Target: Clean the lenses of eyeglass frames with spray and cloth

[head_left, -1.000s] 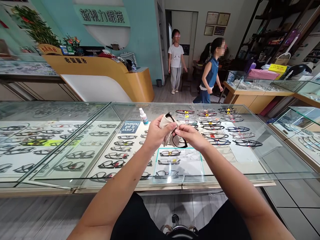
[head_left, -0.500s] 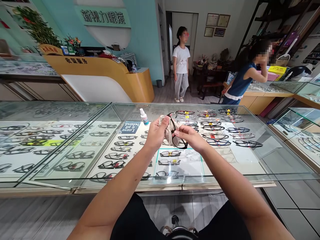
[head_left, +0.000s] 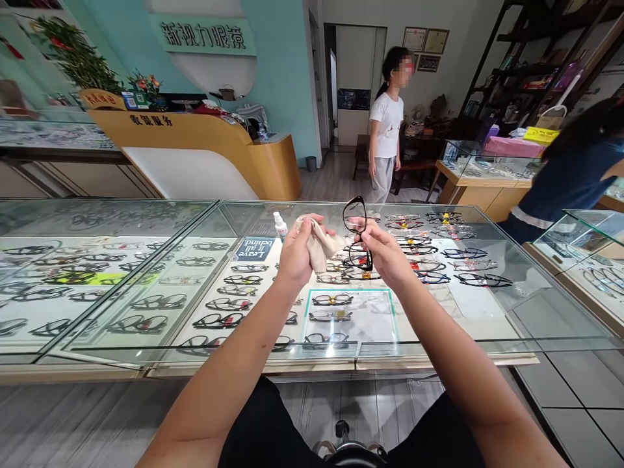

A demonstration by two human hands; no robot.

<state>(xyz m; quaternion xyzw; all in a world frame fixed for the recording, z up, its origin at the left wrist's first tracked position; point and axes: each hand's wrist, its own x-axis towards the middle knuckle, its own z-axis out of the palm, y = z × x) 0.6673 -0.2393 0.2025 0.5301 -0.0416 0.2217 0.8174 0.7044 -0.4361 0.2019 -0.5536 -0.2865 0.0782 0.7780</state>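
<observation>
Above the glass display case, my left hand [head_left: 296, 255] is closed on a beige cloth [head_left: 319, 247], which hangs loosely from the fingers. My right hand [head_left: 385, 253] pinches a pair of black-framed glasses [head_left: 355, 216] near the middle, with one lens above the fingers and the other below. Cloth and glasses are close together but look apart. Just behind my left hand, a small white spray bottle [head_left: 279, 225] stands on the glass top, its lower part partly hidden by the hand.
Rows of glasses [head_left: 331, 299] lie inside the display case [head_left: 312, 364]. A person in a white shirt [head_left: 389, 123] is beyond it; another in blue [head_left: 560, 182] is at the right. A wooden counter [head_left: 273, 169] stands behind.
The glasses have come out of the cloth and moved right and upward in my right hand. My left hand has shifted slightly left. The person in white moved right; the one in blue moved right and nearer.
</observation>
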